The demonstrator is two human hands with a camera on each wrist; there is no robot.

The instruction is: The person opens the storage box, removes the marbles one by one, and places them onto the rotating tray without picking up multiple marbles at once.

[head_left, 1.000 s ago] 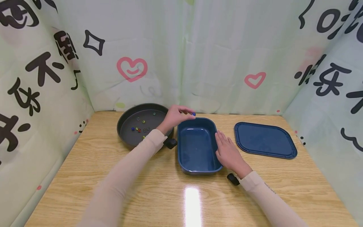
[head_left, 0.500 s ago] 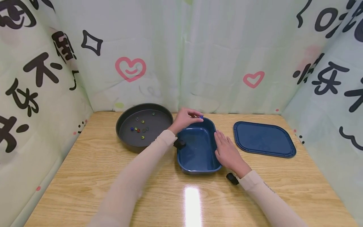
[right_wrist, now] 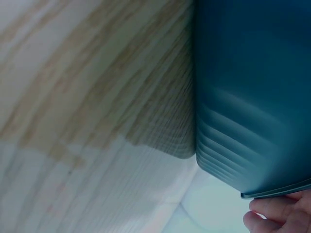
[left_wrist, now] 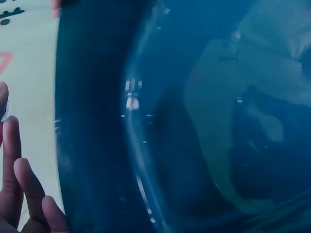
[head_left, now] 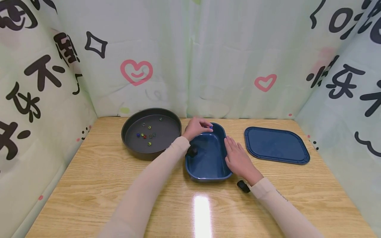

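Note:
My left hand [head_left: 196,128] pinches a blue marble [head_left: 211,127] between thumb and fingertips, over the far end of a deep blue rectangular container [head_left: 208,178]. In the left wrist view the fingers [left_wrist: 12,145] stand at the left edge beside the container's glossy inside. Along the container's right rim rests my right hand [head_left: 239,160], its fingers straight. The right wrist view has the container's ribbed outer wall [right_wrist: 252,121], with fingertips at the rim below. Several small marbles [head_left: 149,143], yellow, red, blue and clear, lie scattered in a round dark pan [head_left: 125,138] on the left.
A flat blue lid [head_left: 276,145] lies on the wooden table [head_left: 166,205] to the right of the container. Patterned curtains [head_left: 226,66] surround the table at the back and both sides. Black wrist cameras [head_left: 243,186] sit at both wrists.
My left hand has moved right and lower with the blue marble, from the container's far left corner to over its far end. My right hand keeps its place on the rim.

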